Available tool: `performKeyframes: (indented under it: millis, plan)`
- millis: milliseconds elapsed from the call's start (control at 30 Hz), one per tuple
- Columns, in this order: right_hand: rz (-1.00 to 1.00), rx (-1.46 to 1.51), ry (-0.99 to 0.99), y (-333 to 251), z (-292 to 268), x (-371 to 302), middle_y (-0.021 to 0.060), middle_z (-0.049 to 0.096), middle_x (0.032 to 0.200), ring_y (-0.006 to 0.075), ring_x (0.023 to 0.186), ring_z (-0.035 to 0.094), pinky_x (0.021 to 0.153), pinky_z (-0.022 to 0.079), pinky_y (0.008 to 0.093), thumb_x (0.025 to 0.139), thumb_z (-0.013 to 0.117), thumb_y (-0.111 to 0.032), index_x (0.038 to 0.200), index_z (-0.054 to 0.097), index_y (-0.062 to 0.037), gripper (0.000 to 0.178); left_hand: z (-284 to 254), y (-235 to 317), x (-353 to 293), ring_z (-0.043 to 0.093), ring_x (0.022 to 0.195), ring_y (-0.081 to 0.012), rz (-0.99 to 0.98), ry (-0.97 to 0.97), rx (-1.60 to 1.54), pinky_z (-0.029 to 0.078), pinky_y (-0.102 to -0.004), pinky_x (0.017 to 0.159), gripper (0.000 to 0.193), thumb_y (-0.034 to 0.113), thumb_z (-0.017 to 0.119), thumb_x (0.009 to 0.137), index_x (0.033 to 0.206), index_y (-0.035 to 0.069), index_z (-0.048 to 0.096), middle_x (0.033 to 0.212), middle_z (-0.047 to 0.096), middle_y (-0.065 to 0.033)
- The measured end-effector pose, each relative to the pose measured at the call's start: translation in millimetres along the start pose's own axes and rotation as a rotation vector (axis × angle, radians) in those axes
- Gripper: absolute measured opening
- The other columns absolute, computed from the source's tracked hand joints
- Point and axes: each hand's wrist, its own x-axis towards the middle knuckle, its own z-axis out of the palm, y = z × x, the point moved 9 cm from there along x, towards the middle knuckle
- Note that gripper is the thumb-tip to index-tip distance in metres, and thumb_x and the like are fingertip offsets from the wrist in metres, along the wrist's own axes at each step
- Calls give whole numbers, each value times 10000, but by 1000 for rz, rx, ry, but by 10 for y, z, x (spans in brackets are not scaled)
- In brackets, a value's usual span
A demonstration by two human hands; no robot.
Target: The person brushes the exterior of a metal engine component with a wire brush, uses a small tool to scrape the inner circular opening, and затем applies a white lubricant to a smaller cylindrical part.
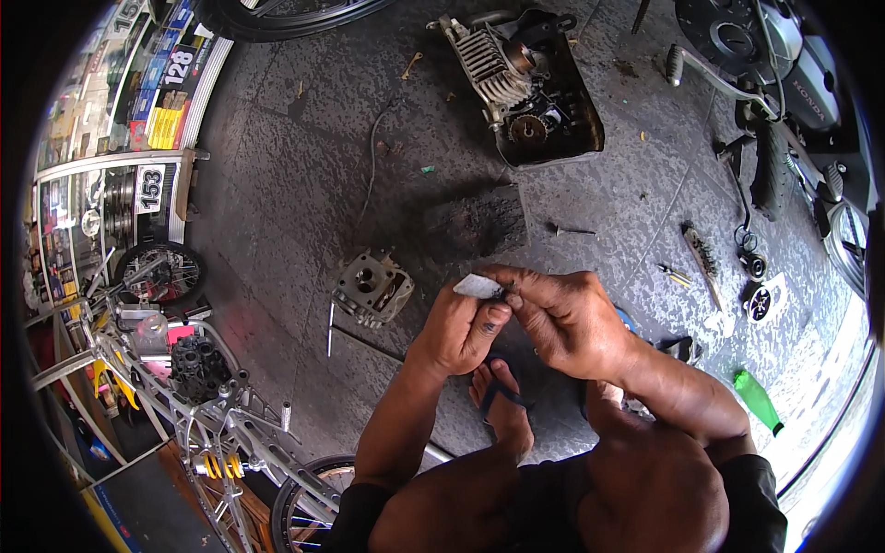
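Observation:
My left hand (454, 334) and my right hand (573, 324) meet in front of me, above my sandalled feet. Between the left thumb and fingers sits a small whitish flat scrap (477, 287), perhaps paper or cloth. My right thumb and fingertips pinch closed right beside its darkened end; what they grip there is too small and hidden to make out. On the floor left of my hands lies a metal engine cylinder head (371, 288). Beyond them is a blackened square sheet (479, 223), and to its right lies an engine valve (572, 230).
An opened engine (502, 78) rests in a dark tray (590, 147) ahead. A long-handled wrench (331, 330) lies beside the cylinder head. Rightward are a brush (702, 258), a green tube (758, 398) and a motorcycle (784, 55). A bare motorcycle frame (230, 433) stands left.

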Motion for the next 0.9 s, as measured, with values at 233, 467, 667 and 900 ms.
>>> performKeyframes:
  millis: [233,467,667,900]
  plan:
    - [110,13,-31,-30,34,21,230,707,849,330,773,752,666,577,363,938,580,3,1321,593,31,384,-95,-18,-30,618,664,-251,31,96,105,479,-362,614,490,434,485,1053,1067,-42,602,768,617,-121]
    - [442,382,209,436,-207,-32,70,689,765,88,652,637,586,502,286,1033,554,-152,1038,616,33,195,-143,-108,-83,512,758,-178,-53,112,-122,414,-318,674,546,530,576,979,982,-16,595,856,580,-77]
    - [447,-631,320,470,-695,17,197,687,770,368,675,686,640,540,410,949,678,-164,897,693,6,179,-163,-134,-88,472,754,-169,-37,91,-134,377,-328,664,445,448,622,934,909,5,586,847,568,-77]
    - [156,-213,372,227,-525,-20,118,688,842,213,721,667,665,518,336,947,695,-103,995,706,12,125,-165,-81,-39,474,741,-177,40,114,-104,366,-328,654,495,501,582,942,904,7,587,814,562,-77]
